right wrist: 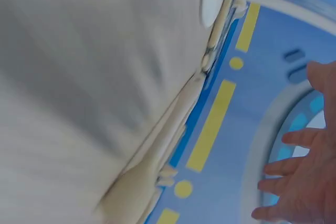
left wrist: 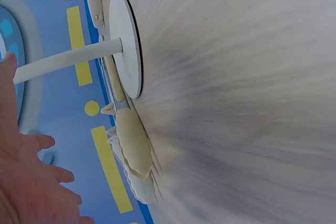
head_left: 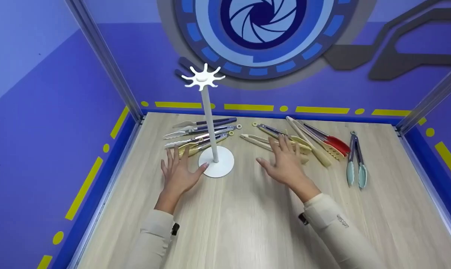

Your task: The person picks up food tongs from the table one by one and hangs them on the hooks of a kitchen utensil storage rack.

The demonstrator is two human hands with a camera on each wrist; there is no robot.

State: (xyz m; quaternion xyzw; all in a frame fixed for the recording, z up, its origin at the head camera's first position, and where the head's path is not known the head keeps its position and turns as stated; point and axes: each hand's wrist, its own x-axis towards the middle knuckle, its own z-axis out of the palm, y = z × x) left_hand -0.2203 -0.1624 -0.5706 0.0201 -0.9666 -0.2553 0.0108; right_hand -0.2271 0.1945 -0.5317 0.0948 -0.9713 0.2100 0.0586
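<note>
A white stand [head_left: 209, 123] with a round base and a ring of hooks at its top rises from the table; its hooks are bare. My left hand [head_left: 179, 175] is spread beside the base, its thumb over or near the rim; contact cannot be made out. Several tongs [head_left: 199, 139] lie behind that hand, some with white or yellowish tips. My right hand [head_left: 285, 164] is spread, holding nothing, in front of beige-tipped tongs [head_left: 257, 142]. In the left wrist view, the left hand [left wrist: 31, 177] has its fingers apart. The right wrist view shows the right hand [right wrist: 304, 177] likewise.
Red-tipped tongs [head_left: 335, 144] and long beige tongs [head_left: 311, 144] lie to the right of my right hand. Farther right are tongs with pale green tips [head_left: 356, 164]. Blue printed panels [head_left: 315, 89] wall in the wooden table [head_left: 244, 224] at the back and sides.
</note>
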